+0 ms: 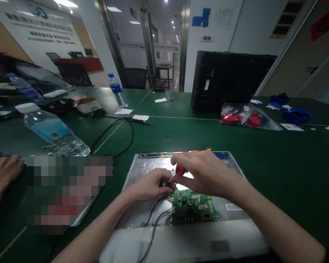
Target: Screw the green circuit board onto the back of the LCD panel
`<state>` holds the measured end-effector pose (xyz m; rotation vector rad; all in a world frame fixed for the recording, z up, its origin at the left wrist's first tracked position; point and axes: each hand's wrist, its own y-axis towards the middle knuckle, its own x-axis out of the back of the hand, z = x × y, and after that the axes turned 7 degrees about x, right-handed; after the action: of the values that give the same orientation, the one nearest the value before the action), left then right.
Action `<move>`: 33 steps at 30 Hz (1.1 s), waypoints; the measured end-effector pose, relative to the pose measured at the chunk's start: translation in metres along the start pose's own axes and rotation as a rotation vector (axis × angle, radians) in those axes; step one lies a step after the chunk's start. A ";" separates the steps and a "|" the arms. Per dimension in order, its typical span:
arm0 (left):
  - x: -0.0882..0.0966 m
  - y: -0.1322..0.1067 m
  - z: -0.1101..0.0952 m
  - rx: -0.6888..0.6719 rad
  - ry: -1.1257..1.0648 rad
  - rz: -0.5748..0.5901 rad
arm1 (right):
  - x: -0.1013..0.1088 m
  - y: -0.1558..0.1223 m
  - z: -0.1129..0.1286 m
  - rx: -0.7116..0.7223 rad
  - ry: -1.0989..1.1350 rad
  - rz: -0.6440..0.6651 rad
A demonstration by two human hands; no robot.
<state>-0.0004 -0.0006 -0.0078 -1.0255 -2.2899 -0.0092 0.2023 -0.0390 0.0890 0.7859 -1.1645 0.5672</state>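
Observation:
A flat metal panel (142, 171) lies on the green table in front of me, with a green circuit board (193, 208) on its near half. My right hand (208, 173) is closed around a red-handled screwdriver (180, 170) held upright over the board's top left corner. My left hand (150, 184) is pinched right beside the tool's lower end, its fingers pressed together near the tip. What they pinch is too small to make out. Dark cables (153, 215) run from the board toward me.
A water bottle (53, 133) lies at the left, another bottle (117, 90) stands further back. Another person's hand (2, 168) rests at the far left. A black monitor back (230, 80), a bag of red parts (245, 117) and a blue tray (297, 115) sit behind.

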 end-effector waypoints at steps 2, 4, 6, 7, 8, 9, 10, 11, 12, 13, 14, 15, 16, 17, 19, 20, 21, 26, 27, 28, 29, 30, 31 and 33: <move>0.000 0.001 0.001 -0.017 0.004 0.003 | 0.002 -0.001 0.000 0.009 0.023 0.008; 0.000 0.001 0.002 -0.033 0.017 0.006 | 0.003 -0.002 0.000 0.038 0.081 0.014; 0.000 0.000 0.003 -0.034 0.026 0.004 | 0.004 -0.002 0.000 0.059 0.123 0.018; -0.001 0.000 0.002 -0.027 0.030 0.001 | 0.003 -0.001 0.000 0.060 0.125 0.011; -0.001 0.000 0.002 -0.017 0.032 -0.002 | 0.002 -0.001 0.000 0.054 0.114 0.000; -0.001 -0.001 0.002 -0.004 0.033 -0.006 | 0.000 0.000 0.000 0.046 0.095 -0.012; 0.000 -0.001 0.002 0.005 0.032 -0.010 | -0.001 0.001 0.000 0.040 0.069 -0.022; 0.000 -0.001 0.002 0.008 0.028 -0.010 | -0.003 0.001 0.000 0.037 0.038 -0.031; 0.000 0.000 0.002 0.004 0.023 -0.009 | -0.004 0.001 0.000 0.037 0.008 -0.035; 0.000 0.000 0.002 -0.003 0.018 -0.007 | -0.005 0.001 0.000 0.038 -0.018 -0.035; 0.000 0.001 0.003 -0.011 0.017 -0.005 | -0.006 0.001 0.000 0.041 -0.035 -0.034; 0.000 0.001 0.003 -0.019 0.021 -0.002 | -0.006 0.001 0.000 0.043 -0.044 -0.035; 0.000 0.001 0.004 -0.024 0.029 0.000 | -0.005 0.001 0.001 0.043 -0.042 -0.037; 0.000 0.002 0.004 -0.028 0.040 -0.002 | -0.004 0.000 0.002 0.046 -0.029 -0.039; -0.001 0.001 0.004 -0.033 0.048 -0.019 | -0.001 -0.001 0.003 0.062 0.019 -0.039; -0.001 0.001 0.003 -0.034 0.046 -0.029 | 0.000 -0.002 0.004 0.070 0.044 -0.036; -0.001 0.000 0.002 -0.033 0.041 -0.034 | 0.001 -0.002 0.004 0.077 0.065 -0.035; -0.001 -0.001 -0.001 -0.018 0.017 -0.018 | -0.003 0.000 0.003 0.050 0.033 -0.061; -0.001 -0.001 0.000 -0.019 0.009 -0.012 | -0.004 0.001 0.003 0.048 0.006 -0.066; -0.001 -0.001 0.000 -0.019 0.001 -0.011 | -0.005 0.001 0.003 0.048 -0.022 -0.069; -0.001 0.000 0.001 -0.019 -0.005 -0.011 | -0.006 0.002 0.003 0.052 -0.049 -0.069; -0.001 0.000 0.002 -0.018 -0.007 -0.013 | -0.007 0.002 0.003 0.056 -0.072 -0.067; -0.001 0.001 0.003 -0.020 -0.005 -0.011 | -0.007 0.002 0.003 0.058 -0.088 -0.066; -0.001 0.001 0.005 -0.029 -0.002 -0.004 | -0.007 0.002 0.005 0.037 -0.112 -0.064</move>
<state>-0.0014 0.0005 -0.0123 -1.0360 -2.3002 -0.0436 0.1957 -0.0415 0.0842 0.8932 -1.2297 0.4981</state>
